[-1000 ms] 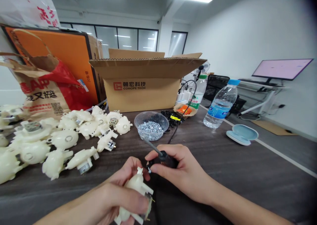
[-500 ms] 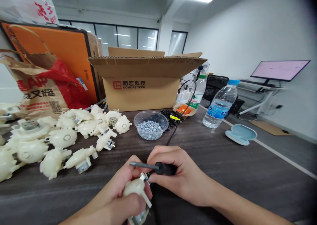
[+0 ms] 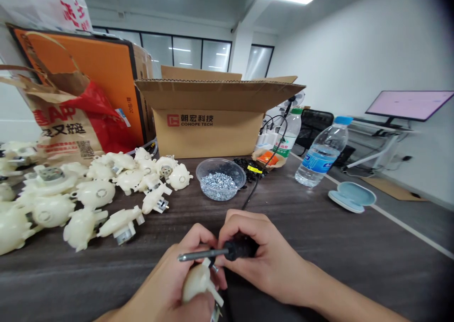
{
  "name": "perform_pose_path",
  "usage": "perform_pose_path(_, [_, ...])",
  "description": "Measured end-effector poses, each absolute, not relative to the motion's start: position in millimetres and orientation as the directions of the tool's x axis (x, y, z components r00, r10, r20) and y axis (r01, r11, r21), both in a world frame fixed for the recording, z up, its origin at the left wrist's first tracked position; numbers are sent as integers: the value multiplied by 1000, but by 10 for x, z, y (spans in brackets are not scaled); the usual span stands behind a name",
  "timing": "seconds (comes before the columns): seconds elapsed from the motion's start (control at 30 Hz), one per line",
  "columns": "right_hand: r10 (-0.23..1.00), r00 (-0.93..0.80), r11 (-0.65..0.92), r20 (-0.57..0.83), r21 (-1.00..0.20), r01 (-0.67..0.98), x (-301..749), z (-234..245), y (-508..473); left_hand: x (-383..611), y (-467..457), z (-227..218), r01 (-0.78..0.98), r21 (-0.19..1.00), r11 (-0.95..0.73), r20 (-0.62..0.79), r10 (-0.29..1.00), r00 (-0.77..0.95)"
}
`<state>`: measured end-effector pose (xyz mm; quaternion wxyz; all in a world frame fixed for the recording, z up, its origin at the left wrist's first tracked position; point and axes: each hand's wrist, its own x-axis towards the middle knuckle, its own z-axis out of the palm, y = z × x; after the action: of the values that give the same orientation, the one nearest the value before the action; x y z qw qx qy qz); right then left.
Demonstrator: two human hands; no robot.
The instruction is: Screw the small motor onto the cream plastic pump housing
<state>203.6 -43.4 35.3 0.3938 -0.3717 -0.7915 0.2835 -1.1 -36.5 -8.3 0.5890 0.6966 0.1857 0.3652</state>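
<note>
Left hand (image 3: pixel 170 277) wrapped around a cream plastic casing (image 3: pixel 196 283), thumb across it, low and centre, above the dark table (image 3: pixel 301 227); metal part shows at casing's lower end. Right hand (image 3: pixel 267 260) closed on the black handle of a screwdriver (image 3: pixel 241 248), shaft pointing left across the top of the casing, tip near left hand's fingers. Right thumb and fingertips are also at a small screw (image 3: pixel 214 268) with a black bit, right by the casing's upper end; contact there too small to tell. Hands just beside each other.

Beyond the hands: clear bowl (image 3: pixel 203 182) with loose silver screws (image 3: pixel 222 182) inside. Pile of black parts (image 3: pixel 244 164) just right of bowl, yellow label (image 3: pixel 254 169) there, black cord (image 3: pixel 253 194) running past toward right hand. More cream casings (image 3: pixel 95 193) heaped on left, some with motors. Behind: open cardboard box (image 3: pixel 213 140), paper bag (image 3: pixel 67 128), orange box (image 3: pixel 109 71). Right side: green-capped bottle (image 3: pixel 289 135), blue-capped bottle (image 3: pixel 321 159), open pale-blue case (image 3: pixel 349 201).
</note>
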Motion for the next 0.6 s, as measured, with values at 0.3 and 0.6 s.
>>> perform_pose_path(0.3, [817, -396, 565, 420, -723, 398, 2020, 322, -417, -50, -368, -110, -149, 928, -341, 351, 667, 657])
perform_pose_path(0.6, [911, -193, 413, 365, -790, 453, 2056, 401, -400, -122, -391, -93, -107, 927, -359, 359, 774, 522])
